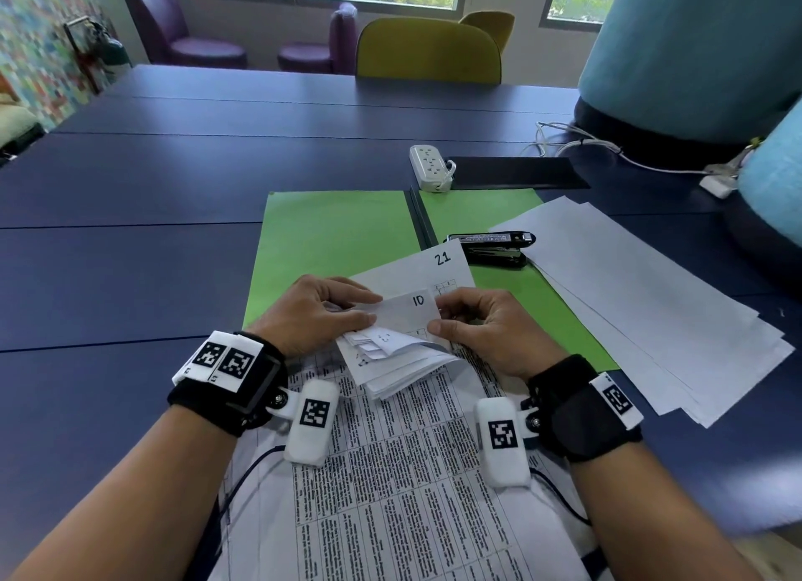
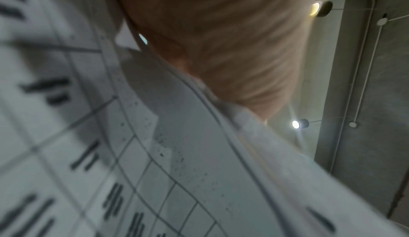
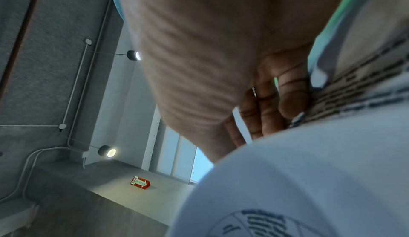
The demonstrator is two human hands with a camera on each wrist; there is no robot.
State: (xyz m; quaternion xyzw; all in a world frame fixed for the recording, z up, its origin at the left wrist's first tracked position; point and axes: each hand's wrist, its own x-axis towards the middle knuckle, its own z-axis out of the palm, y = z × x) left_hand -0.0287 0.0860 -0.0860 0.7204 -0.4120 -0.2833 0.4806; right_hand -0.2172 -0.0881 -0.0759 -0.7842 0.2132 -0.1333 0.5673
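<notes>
A stack of printed sheets [image 1: 390,472] lies on an open green folder [image 1: 338,233] in front of me. Its top corners are curled back toward me. My left hand [image 1: 321,311] pinches the lifted corners from the left, thumb and forefinger on the page marked "10" [image 1: 412,309]. My right hand [image 1: 473,324] pinches the same page at its right edge. A page marked "21" [image 1: 438,268] lies flat behind. The left wrist view shows my palm [image 2: 221,39] over a gridded sheet [image 2: 155,153]. In the right wrist view, my curled fingers [image 3: 285,97] touch printed paper [image 3: 354,90].
A black stapler [image 1: 494,248] sits on the folder's right half. Blank white sheets [image 1: 651,311] fan out on the right. A white power strip [image 1: 429,168] and cables lie further back on the blue table [image 1: 130,233]. Chairs stand at the far edge.
</notes>
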